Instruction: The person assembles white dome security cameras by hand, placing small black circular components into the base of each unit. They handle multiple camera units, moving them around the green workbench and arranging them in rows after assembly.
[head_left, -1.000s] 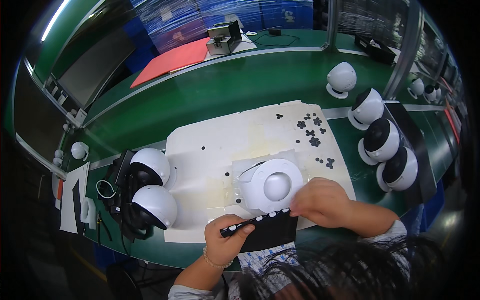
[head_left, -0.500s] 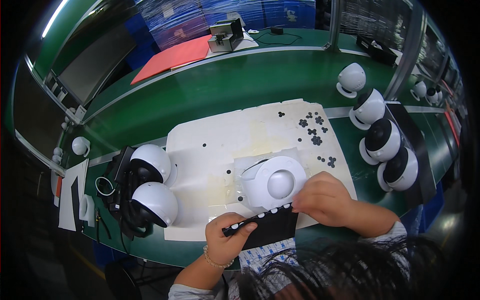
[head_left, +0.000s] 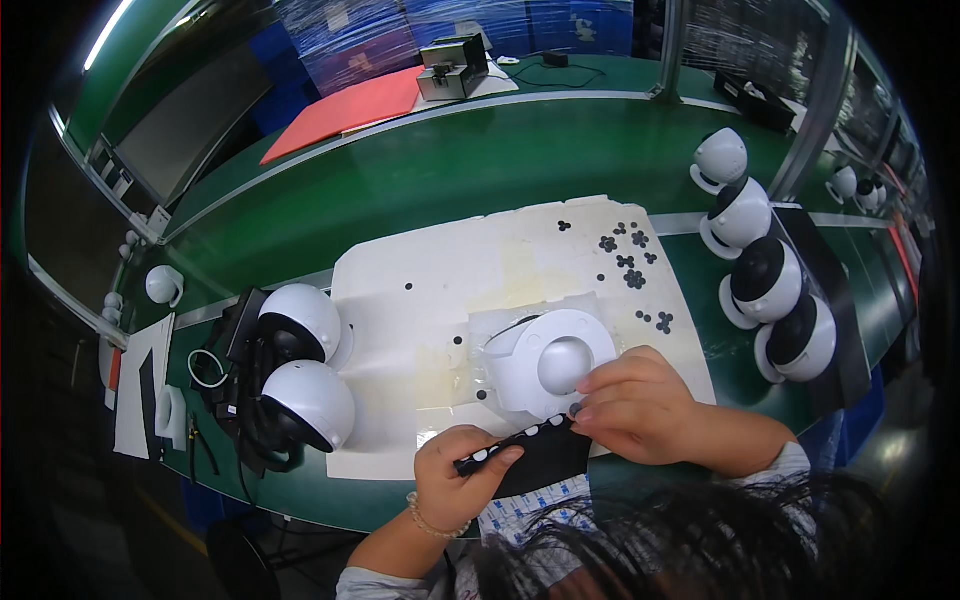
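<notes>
So the left hand [head_left: 455,480] has its thumb and fingers clamped on the left end of a black sheet [head_left: 550,463], right along the folded edge with the white round spots, and the sheet hangs between both hands toward the person. The right hand [head_left: 632,405] is pinched on a small dark disc [head_left: 575,409] at the other end of that edge. Just beyond the sheet, a white round-based device [head_left: 522,375] lies on the off-white board [head_left: 390,385], super close to the right fingertips, though I can't tell if they touch.
</notes>
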